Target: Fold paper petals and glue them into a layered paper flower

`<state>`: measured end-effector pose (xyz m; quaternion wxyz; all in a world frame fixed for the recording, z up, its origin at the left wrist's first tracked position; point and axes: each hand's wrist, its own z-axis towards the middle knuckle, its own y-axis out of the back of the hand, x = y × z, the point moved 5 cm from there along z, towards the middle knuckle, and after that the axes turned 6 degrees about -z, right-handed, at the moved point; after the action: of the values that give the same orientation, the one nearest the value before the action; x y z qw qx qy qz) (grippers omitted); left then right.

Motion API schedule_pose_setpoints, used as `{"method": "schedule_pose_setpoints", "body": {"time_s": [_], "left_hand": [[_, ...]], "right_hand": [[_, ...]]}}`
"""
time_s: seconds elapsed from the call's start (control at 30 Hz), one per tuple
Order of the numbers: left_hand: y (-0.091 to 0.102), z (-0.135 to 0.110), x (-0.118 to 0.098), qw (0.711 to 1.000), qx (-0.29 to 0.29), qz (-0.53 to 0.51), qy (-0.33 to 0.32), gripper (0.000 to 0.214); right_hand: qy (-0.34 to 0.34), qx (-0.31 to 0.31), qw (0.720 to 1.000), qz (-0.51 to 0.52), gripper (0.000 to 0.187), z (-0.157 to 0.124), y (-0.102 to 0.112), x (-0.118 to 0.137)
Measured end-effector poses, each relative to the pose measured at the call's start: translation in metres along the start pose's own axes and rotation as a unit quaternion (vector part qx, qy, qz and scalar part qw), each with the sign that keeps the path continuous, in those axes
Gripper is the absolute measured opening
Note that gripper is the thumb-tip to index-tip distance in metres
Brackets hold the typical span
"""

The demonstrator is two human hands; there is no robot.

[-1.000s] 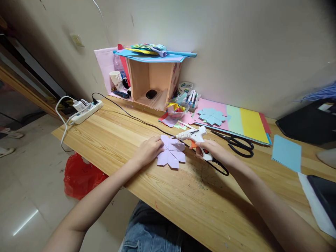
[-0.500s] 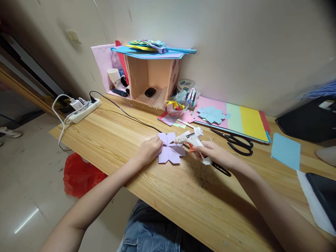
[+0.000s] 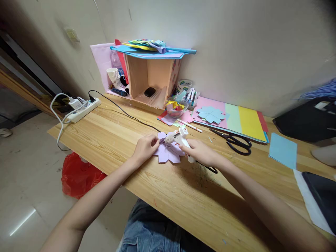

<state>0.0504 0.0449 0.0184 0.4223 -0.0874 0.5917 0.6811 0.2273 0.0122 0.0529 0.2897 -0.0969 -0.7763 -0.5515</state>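
Note:
A lilac folded paper flower [image 3: 168,154] lies on the wooden table [image 3: 110,140]. My left hand [image 3: 145,147] pinches its left edge with closed fingers. My right hand [image 3: 201,153] grips a white glue gun [image 3: 180,137], whose nozzle points left and sits over the middle of the flower. The gun's black cord [image 3: 123,112] runs back across the table to a white power strip [image 3: 82,107].
Black scissors [image 3: 236,141] lie right of my right hand, beside coloured paper sheets [image 3: 241,120] bearing a light blue paper flower [image 3: 211,114]. A wooden box [image 3: 151,82] topped with paper stands at the wall. A blue sheet [image 3: 282,150] and a red bag [image 3: 76,175] are nearby.
My right hand has brought the glue gun left, from beside the flower to over its middle. My left hand stayed on the flower's left edge, and the flower shifted slightly left.

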Motion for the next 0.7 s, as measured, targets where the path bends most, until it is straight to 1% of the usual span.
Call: {"method": "schedule_pose_setpoints", "body": {"time_s": [0.1,0.27,0.47,0.57,0.7], "left_hand": [[-0.001,0.000,0.001,1.000,0.002,-0.002,0.004,0.017],[-0.002,-0.001,0.003,1.000,0.000,-0.004,0.004,0.017],[-0.002,-0.001,0.001,1.000,0.004,-0.004,-0.003,0.017],[-0.002,-0.002,-0.001,1.000,0.024,-0.002,-0.010,0.016],[-0.004,-0.003,-0.003,0.997,0.069,-0.020,-0.018,0.016]], "right_hand": [[0.006,0.007,1.000,-0.011,0.041,-0.001,0.002,0.003],[0.002,0.017,1.000,0.009,0.040,-0.007,0.002,0.000],[-0.030,0.026,0.998,0.043,0.038,-0.012,0.001,-0.010],[-0.052,0.033,0.994,0.085,0.032,-0.012,0.002,-0.012],[-0.067,0.044,0.982,0.170,0.027,-0.013,0.002,-0.016]]}}
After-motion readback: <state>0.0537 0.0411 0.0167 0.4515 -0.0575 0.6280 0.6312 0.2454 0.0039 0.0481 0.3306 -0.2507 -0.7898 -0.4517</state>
